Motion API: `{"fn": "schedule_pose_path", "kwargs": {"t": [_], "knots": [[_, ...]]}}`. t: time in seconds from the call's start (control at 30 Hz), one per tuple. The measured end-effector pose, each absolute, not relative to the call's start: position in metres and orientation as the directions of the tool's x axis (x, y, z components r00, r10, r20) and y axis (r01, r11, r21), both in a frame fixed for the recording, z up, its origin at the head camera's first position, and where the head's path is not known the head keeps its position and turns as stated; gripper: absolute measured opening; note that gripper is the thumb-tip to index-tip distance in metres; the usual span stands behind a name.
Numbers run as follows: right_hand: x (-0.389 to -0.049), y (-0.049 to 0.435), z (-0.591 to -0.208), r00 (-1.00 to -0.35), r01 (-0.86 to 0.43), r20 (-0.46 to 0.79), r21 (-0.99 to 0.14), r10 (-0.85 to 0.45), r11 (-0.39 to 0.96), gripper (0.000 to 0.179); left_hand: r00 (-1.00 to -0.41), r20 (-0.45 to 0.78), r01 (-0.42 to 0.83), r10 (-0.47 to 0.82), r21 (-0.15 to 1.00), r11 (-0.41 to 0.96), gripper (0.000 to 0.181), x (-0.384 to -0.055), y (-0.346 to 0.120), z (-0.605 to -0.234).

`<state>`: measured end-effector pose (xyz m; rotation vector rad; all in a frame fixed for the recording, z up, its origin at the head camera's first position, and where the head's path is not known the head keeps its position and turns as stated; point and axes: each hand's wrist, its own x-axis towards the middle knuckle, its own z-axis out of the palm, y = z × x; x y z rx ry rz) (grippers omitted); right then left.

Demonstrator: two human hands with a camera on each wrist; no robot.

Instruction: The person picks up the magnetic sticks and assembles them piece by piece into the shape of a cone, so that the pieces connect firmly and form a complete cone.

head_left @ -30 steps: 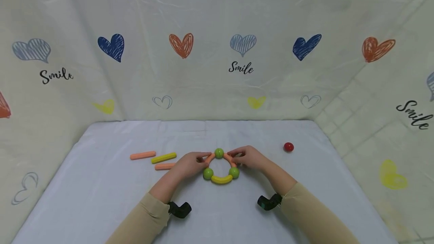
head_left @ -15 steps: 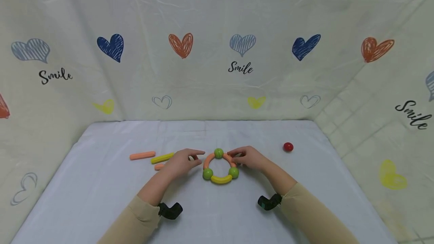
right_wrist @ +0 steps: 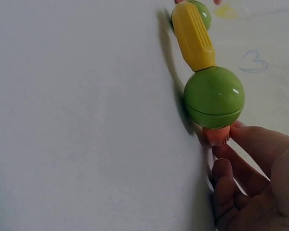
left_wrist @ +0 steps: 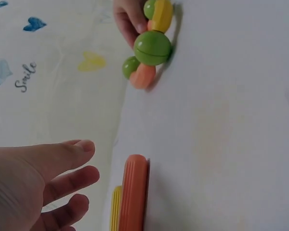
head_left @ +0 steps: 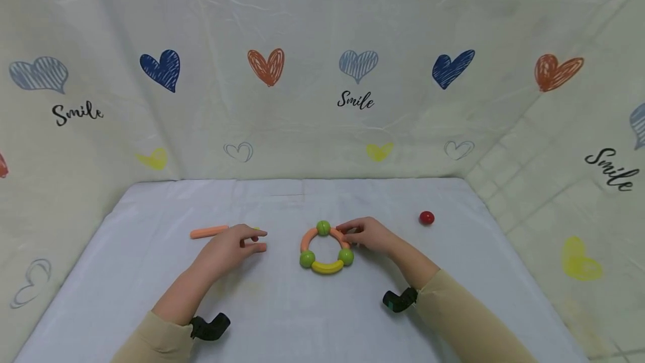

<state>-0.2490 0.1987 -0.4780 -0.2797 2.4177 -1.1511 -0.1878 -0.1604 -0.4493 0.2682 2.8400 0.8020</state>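
A ring of green balls (head_left: 307, 258) joined by two curved orange rods (head_left: 307, 240) and one curved yellow rod (head_left: 327, 267) lies mid-table. My right hand (head_left: 370, 235) pinches its right-hand orange rod (right_wrist: 216, 135) between thumb and fingers. Away to the left, my left hand (head_left: 227, 248) hovers with thumb and fingers spread, holding nothing. Close by it in the left wrist view are a straight orange rod (left_wrist: 134, 192) and a straight yellow rod (left_wrist: 116, 209). In the head view the hand covers most of these two.
Another straight orange rod (head_left: 208, 232) lies left of my left hand. At the right rear sits a red ball (head_left: 426, 218). A white cloth covers the table (head_left: 302, 318), and a curtain printed with hearts (head_left: 265, 66) stands behind it.
My left hand has let go of the ring's left orange rod and moved left to the straight rods. My right hand stays at the ring, which keeps its shape.
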Motion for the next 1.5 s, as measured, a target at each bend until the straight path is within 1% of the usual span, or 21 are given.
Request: {"fn": "schedule_pose_path", "kwargs": {"t": [0.2,0.47,0.6,0.7,0.8,1.0,1.17,1.5], "knots": [[-0.248,0.201,-0.477,-0.88,0.014,-0.308,-0.778,-0.362,0.628,0.029,-0.966,-0.095,0.163,0.239,0.493,0.854,0.039,-0.186,-0.167,-0.45],[-0.248,0.201,-0.478,-0.877,0.014,-0.312,-0.777,-0.366,0.63,0.028,-0.944,-0.036,0.293,0.329,0.366,0.883,0.029,-0.192,-0.169,-0.462],[-0.248,0.2,-0.478,-0.876,0.005,-0.305,-0.779,-0.372,0.627,0.028,-0.937,-0.012,0.325,0.348,0.33,0.886,0.021,-0.193,-0.17,-0.466],[-0.248,0.2,-0.479,-0.879,-0.011,-0.289,-0.783,-0.38,0.622,0.029,-0.936,0.001,0.335,0.353,0.315,0.888,0.019,-0.193,-0.17,-0.467],[-0.247,0.2,-0.478,-0.88,-0.022,-0.278,-0.786,-0.386,0.618,0.029,-0.942,-0.003,0.313,0.335,0.348,0.884,0.018,-0.193,-0.169,-0.465],[-0.247,0.2,-0.479,-0.883,-0.01,-0.286,-0.783,-0.373,0.622,0.029,-0.97,-0.06,0.181,0.237,0.479,0.859,0.032,-0.192,-0.166,-0.456],[-0.246,0.2,-0.478,-0.882,-0.017,-0.284,-0.778,-0.375,0.628,0.029,-0.976,-0.08,0.134,0.204,0.516,0.846,0.035,-0.193,-0.164,-0.45],[-0.246,0.201,-0.48,-0.881,-0.018,-0.284,-0.779,-0.379,0.626,0.03,-0.977,0.028,0.191,0.211,0.558,0.808,0.038,-0.196,-0.142,-0.444]]}}
